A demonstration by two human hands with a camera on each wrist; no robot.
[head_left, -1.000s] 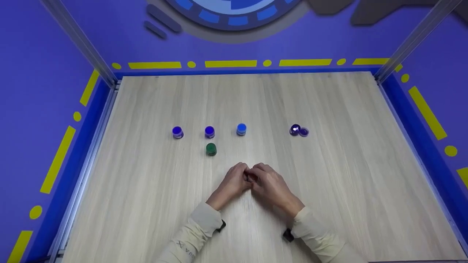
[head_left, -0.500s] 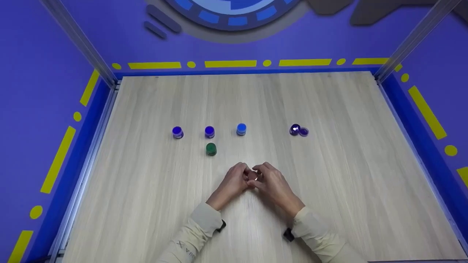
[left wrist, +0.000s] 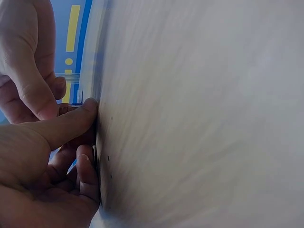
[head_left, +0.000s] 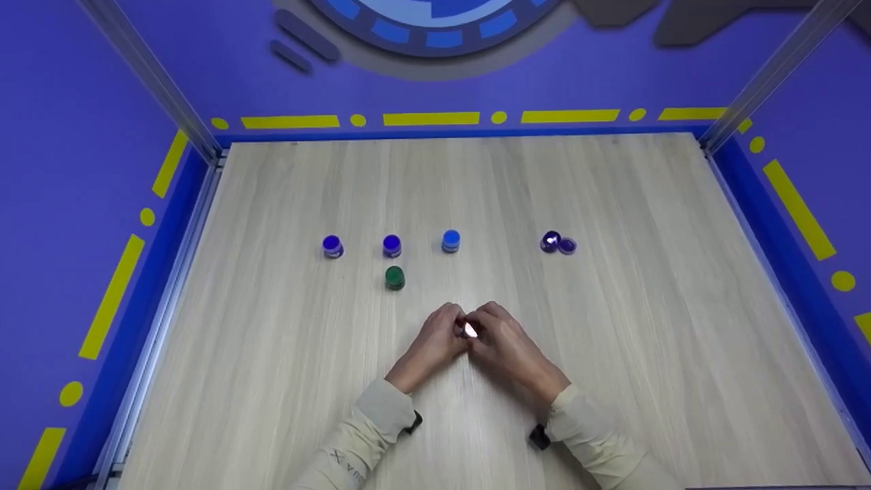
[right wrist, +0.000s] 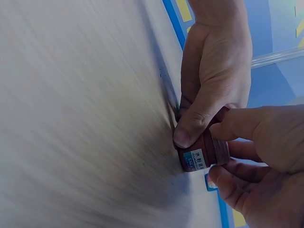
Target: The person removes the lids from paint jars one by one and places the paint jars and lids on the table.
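Observation:
A small paint jar (right wrist: 194, 159) with reddish-brown contents and a white and blue label is held between both hands, close above the tabletop. My left hand (head_left: 430, 344) grips its body, the thumb pressing along the side in the right wrist view. My right hand (head_left: 507, 344) has its fingers and thumb around the jar's upper end, where a clear ridged rim (right wrist: 220, 151) shows. A bright white glint marks the jar's top in the head view. Whether a lid sits on it I cannot tell. In the left wrist view, fingers hide most of the jar.
Beyond the hands stand two violet-blue-topped jars (head_left: 333, 246), a light blue one (head_left: 451, 241) and a green one (head_left: 395, 278). Farther right, a dark purple jar (head_left: 550, 241) touches a small round purple lid (head_left: 567, 246). Blue walls enclose the wooden table (head_left: 646, 306).
My right hand's fingers opened a little around the jar's top half a second ago, baring its brownish surface, and now close in again. My left hand stays in place. The other jars have not moved.

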